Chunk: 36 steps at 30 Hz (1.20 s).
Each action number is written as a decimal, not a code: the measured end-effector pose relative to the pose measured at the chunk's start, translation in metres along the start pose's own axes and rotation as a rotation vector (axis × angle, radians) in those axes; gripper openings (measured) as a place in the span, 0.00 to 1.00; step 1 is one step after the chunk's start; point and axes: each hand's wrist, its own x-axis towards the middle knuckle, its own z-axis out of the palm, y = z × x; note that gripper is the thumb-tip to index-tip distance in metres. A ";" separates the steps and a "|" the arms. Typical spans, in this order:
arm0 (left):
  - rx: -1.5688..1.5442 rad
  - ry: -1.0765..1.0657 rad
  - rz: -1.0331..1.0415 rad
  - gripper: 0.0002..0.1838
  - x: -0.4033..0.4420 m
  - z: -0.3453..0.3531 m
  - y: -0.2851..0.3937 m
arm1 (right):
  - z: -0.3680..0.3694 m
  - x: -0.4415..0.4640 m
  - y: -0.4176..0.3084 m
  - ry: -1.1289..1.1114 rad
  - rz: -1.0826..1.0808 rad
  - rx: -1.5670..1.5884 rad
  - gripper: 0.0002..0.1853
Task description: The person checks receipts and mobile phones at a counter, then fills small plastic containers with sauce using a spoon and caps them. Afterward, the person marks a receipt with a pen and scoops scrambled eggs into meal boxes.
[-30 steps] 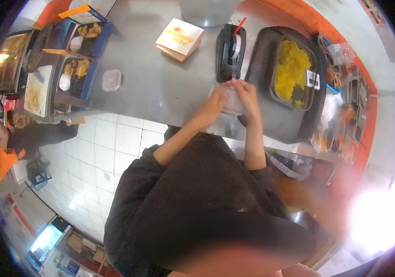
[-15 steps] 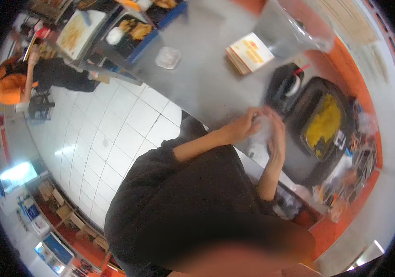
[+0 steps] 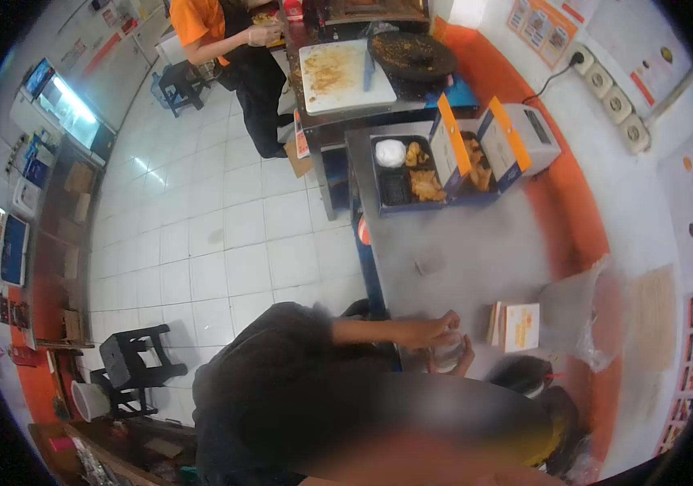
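Both of my hands meet over the near part of the metal counter, around a small clear plastic cup [image 3: 447,353]. Curled round its right and near side is my right hand [image 3: 465,356]. My left hand [image 3: 437,330] comes in from the left with its fingertips pinched at the cup's upper edge; motion blurs the exact grip. Just right of the hands stand white and orange cardboard boxes [image 3: 520,327]. Farther up the counter lies a small clear container [image 3: 429,261], blurred.
Open meal boxes [image 3: 427,185] with food stand at the counter's far end. Beyond them are a cutting board [image 3: 345,77] with a knife and a dark round pan [image 3: 411,57]. A plastic bag [image 3: 585,312] leans by the wall. A co-worker [image 3: 229,40] stands at the far left; black stools [image 3: 136,356] occupy the floor.
My view has swung up and left, bringing the meal boxes and co-worker more fully into sight. Both hands still surround the clear cup, with the left now higher at its edge.
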 end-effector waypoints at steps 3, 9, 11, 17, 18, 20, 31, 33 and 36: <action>-0.006 -0.024 0.072 0.20 -0.003 -0.021 0.009 | 0.012 0.013 -0.004 -0.082 0.054 -0.108 0.46; -0.049 -0.036 0.097 0.19 0.008 -0.037 -0.010 | 0.029 0.028 -0.005 -0.074 0.014 -0.211 0.45; -0.072 -0.041 0.111 0.19 0.014 -0.039 -0.026 | 0.036 0.031 -0.010 -0.062 0.078 -0.066 0.43; -0.129 -0.035 0.192 0.18 0.027 -0.051 -0.038 | 0.056 0.033 0.009 0.158 0.077 0.050 0.41; -0.141 -0.021 0.210 0.18 0.029 -0.052 -0.041 | 0.058 0.033 0.015 0.158 0.074 0.047 0.41; -0.124 -0.032 0.151 0.17 0.032 -0.053 -0.047 | 0.060 0.034 0.028 0.125 0.080 -0.091 0.42; 0.804 0.607 -0.126 0.26 0.062 -0.138 -0.042 | 0.062 0.050 0.072 0.273 0.070 -0.377 0.52; 0.822 0.514 -0.122 0.26 0.063 -0.142 -0.058 | 0.056 0.041 0.062 0.243 0.073 -0.449 0.52; 0.831 0.454 -0.070 0.24 0.062 -0.137 -0.070 | 0.046 0.015 0.051 0.273 0.028 -0.540 0.47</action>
